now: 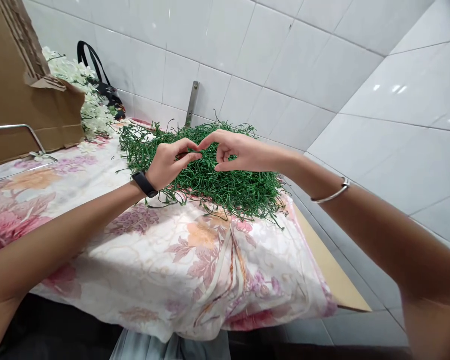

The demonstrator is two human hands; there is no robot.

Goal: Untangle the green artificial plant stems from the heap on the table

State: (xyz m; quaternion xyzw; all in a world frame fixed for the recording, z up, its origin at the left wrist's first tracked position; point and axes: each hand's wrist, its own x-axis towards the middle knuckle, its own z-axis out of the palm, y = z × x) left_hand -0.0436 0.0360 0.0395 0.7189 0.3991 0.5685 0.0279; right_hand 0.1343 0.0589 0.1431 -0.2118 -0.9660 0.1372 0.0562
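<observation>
A large heap of thin green artificial stems (225,187) lies on the flowered cloth. Above the heap, my left hand (168,162) pinches a thin dark green stem, mostly hidden by the fingers, between thumb and index finger. From the right, my right hand (234,150) reaches across with its index finger bent to meet the left fingertips. Its thumb stands apart from that finger, the other fingers are curled, and I see nothing held in it. A black band is on the left wrist and a silver bangle on the right forearm.
The flowered cloth (153,265) covers the work surface, with a board edge (332,260) showing at right. At left stand a cardboard box (33,115), a bent metal wire frame (33,132), white artificial flowers (97,110) and a black bag (107,90). A metal strip (192,102) leans against the tiled wall.
</observation>
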